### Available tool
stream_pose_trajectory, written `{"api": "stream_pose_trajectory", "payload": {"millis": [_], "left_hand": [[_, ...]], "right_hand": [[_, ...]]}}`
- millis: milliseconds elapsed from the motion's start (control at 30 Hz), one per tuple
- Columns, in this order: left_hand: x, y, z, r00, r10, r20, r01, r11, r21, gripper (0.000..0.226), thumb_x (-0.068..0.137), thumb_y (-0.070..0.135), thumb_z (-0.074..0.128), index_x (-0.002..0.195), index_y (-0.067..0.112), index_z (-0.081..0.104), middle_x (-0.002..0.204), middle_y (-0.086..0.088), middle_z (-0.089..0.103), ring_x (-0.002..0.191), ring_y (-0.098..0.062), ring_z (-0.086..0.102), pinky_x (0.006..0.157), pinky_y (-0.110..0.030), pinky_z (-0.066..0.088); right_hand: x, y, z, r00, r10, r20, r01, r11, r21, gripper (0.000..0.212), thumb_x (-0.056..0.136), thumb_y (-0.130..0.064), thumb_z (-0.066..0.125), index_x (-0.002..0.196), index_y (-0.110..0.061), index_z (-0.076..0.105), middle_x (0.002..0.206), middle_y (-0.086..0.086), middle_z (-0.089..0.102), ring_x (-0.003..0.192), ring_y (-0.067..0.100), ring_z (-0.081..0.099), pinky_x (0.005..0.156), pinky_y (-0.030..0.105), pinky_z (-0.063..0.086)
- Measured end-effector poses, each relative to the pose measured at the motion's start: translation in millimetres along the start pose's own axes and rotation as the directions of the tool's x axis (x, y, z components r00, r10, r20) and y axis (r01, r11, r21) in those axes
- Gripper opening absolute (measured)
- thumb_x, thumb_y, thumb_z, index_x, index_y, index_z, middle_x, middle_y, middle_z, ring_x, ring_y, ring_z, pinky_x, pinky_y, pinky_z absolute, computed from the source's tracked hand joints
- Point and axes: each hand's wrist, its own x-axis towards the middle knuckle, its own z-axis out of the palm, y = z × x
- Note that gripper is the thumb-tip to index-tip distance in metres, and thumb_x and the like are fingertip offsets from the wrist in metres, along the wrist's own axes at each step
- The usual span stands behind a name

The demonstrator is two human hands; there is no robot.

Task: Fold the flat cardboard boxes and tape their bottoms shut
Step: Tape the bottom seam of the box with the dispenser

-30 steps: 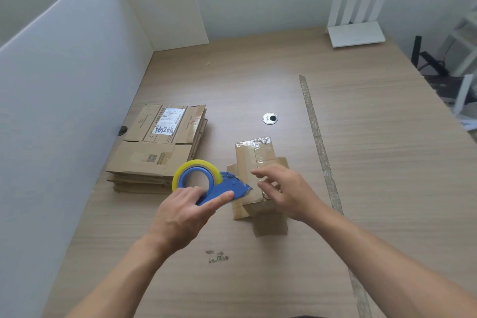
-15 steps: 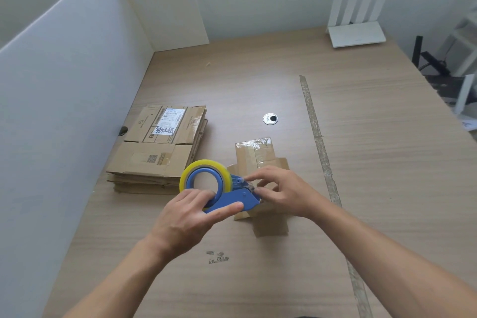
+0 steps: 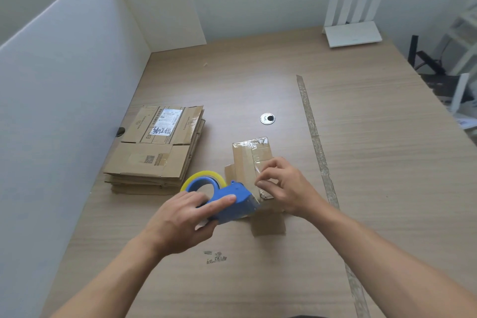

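Observation:
A small folded cardboard box (image 3: 249, 160) stands on the wooden table (image 3: 374, 162), its taped bottom facing up. My left hand (image 3: 180, 222) grips a blue tape dispenser (image 3: 229, 200) with a yellowish roll of clear tape; its nose touches the box's near edge. My right hand (image 3: 286, 186) rests on the box top and pinches the clear tape strip coming from the dispenser. Loose flaps of the box stick out at its near side. A stack of flat cardboard boxes (image 3: 157, 147) lies to the left, by the white partition.
A white partition (image 3: 64, 111) walls off the left side. A metal cable grommet (image 3: 267, 118) sits beyond the box. A strip of old tape (image 3: 317, 147) runs along the table. A white router (image 3: 352, 33) stands at the far right; tape scraps (image 3: 215, 257) lie near me.
My left hand has brought the dispenser rightward to the box's near edge. My right hand has shifted from resting on the box to pinching the tape end on its top.

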Motion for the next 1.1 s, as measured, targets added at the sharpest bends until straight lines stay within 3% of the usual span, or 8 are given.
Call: {"api": "stream_pose_trajectory", "payload": {"millis": [167, 367, 567, 667, 800, 1000, 1100], "left_hand": [[6.8, 0.2, -9.3, 0.996, -0.062, 0.062, 0.066, 0.996, -0.065, 0.071, 0.077, 0.029, 0.061, 0.144, 0.034, 0.040, 0.070, 0.006, 0.042, 0.063, -0.015, 0.038, 0.057, -0.025, 0.039], [-8.3, -6.1, -11.8, 0.962, -0.249, 0.110, 0.260, 0.960, -0.102, 0.074, 0.074, 0.037, 0.059, 0.145, 0.045, 0.037, 0.068, 0.008, 0.044, 0.063, -0.012, 0.039, 0.053, -0.024, 0.040], [2.1, -4.8, -11.5, 0.941, -0.305, 0.148, 0.318, 0.945, -0.075, 0.065, 0.078, 0.060, 0.052, 0.140, 0.057, 0.032, 0.088, 0.015, 0.068, 0.069, -0.014, 0.056, 0.057, -0.019, 0.038], [10.7, -6.9, -10.7, 0.890, -0.370, 0.266, 0.395, 0.918, -0.045, 0.065, 0.073, 0.072, 0.039, 0.137, 0.069, 0.027, 0.090, 0.010, 0.067, 0.077, -0.016, 0.058, 0.065, -0.025, 0.041], [22.2, -5.4, -5.1, 0.805, -0.446, 0.392, 0.512, 0.855, -0.080, 0.065, 0.070, 0.074, 0.040, 0.134, 0.073, 0.027, 0.086, 0.004, 0.065, 0.074, -0.014, 0.057, 0.070, -0.028, 0.049], [23.1, -3.5, 4.3, 0.779, -0.462, 0.424, 0.556, 0.822, -0.126, 0.054, 0.076, 0.067, 0.050, 0.121, 0.085, 0.023, 0.094, 0.007, 0.064, 0.078, -0.013, 0.059, 0.071, -0.030, 0.052], [21.6, -2.5, 5.6, 0.775, -0.460, 0.433, 0.565, 0.811, -0.150, 0.053, 0.076, 0.067, 0.049, 0.117, 0.086, 0.022, 0.096, 0.007, 0.064, 0.078, -0.012, 0.059, 0.071, -0.029, 0.053]], "right_hand": [[-8.5, -2.6, -1.1, 0.999, 0.037, 0.000, -0.037, 0.995, 0.092, 0.016, 0.089, -0.015, 0.071, 0.080, -0.028, 0.070, 0.106, -0.006, 0.046, 0.094, 0.001, 0.052, 0.077, 0.010, 0.039], [-19.8, 15.9, -33.2, 0.974, 0.211, -0.081, -0.199, 0.970, 0.138, 0.013, 0.089, -0.019, 0.072, 0.080, -0.028, 0.073, 0.110, -0.004, 0.046, 0.106, 0.000, 0.052, 0.095, 0.031, 0.047], [-50.0, 27.4, -23.7, 0.950, 0.309, 0.037, -0.308, 0.916, 0.258, 0.012, 0.082, -0.042, 0.060, 0.079, -0.033, 0.068, 0.112, -0.008, 0.051, 0.108, 0.007, 0.056, 0.101, 0.047, 0.047], [-53.5, 30.7, -9.1, 0.932, 0.359, 0.049, -0.356, 0.884, 0.304, 0.021, 0.074, -0.050, 0.066, 0.076, -0.030, 0.063, 0.115, -0.002, 0.054, 0.108, 0.013, 0.062, 0.100, 0.045, 0.049], [-45.5, 35.0, 2.5, 0.891, 0.453, -0.027, -0.424, 0.853, 0.305, 0.022, 0.091, -0.024, 0.068, 0.077, -0.018, 0.052, 0.115, 0.009, 0.058, 0.085, 0.018, 0.072, 0.072, 0.016, 0.049], [-39.0, 41.5, 9.3, 0.873, 0.480, -0.083, -0.445, 0.855, 0.265, 0.024, 0.094, -0.019, 0.064, 0.076, -0.019, 0.049, 0.112, 0.006, 0.061, 0.072, 0.014, 0.070, 0.062, 0.017, 0.048], [-41.4, 41.7, 9.2, 0.873, 0.485, -0.059, -0.441, 0.835, 0.330, 0.022, 0.094, -0.019, 0.064, 0.077, -0.017, 0.049, 0.116, 0.000, 0.060, 0.079, 0.016, 0.073, 0.078, 0.024, 0.054]]}}
